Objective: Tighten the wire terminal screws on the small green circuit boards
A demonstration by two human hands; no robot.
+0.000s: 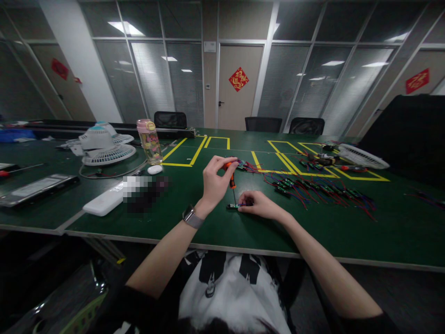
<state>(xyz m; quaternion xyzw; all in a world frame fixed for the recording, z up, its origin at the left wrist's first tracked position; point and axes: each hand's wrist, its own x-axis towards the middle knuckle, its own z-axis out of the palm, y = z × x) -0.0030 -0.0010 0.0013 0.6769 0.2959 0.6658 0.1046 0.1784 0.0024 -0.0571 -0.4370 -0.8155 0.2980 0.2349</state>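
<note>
Orange-handled slim screwdriver in left hand, upright on small board.

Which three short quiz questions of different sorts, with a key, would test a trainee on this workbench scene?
1. True or false: the left hand grips the orange screwdriver.
2. What does the right hand hold down on the table? A) a small circuit board B) a stapler C) a mug
3. Fill in: the wristwatch sits on the ___ wrist.
Key: 1 true; 2 A; 3 left.
</note>
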